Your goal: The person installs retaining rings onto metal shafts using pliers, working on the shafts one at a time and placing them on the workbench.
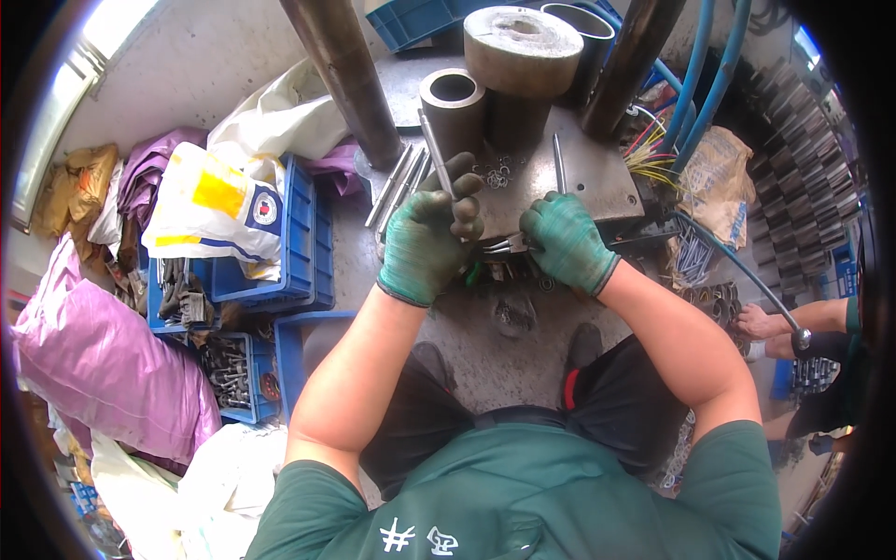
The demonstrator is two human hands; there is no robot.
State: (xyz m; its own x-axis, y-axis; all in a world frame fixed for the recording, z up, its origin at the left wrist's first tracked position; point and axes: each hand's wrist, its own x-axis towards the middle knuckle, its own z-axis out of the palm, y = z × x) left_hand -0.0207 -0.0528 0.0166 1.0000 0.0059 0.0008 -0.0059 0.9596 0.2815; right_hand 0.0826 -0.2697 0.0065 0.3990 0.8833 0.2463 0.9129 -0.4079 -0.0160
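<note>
My left hand (425,233), in a green work glove with dark fingertips, is closed round a slim metal rod (435,154) that slants up and away. My right hand (567,238), gloved alike, is closed on pliers (504,245) whose tips point left over the front edge of the metal plate (597,177); their handles are hidden in the palm. Just beyond the right glove a second, pointed rod (559,161) sticks up; whether that hand touches it I cannot tell. Small metal rings (497,174) lie scattered on the plate between both hands.
Thick steel columns (341,75), a hollow cylinder (454,103) and a heavy round block (523,47) rise behind the plate. More rods (397,187) lie left. Blue crates (308,233) stand at left. Blue hoses (700,84) and another person's hand (758,322) are at right.
</note>
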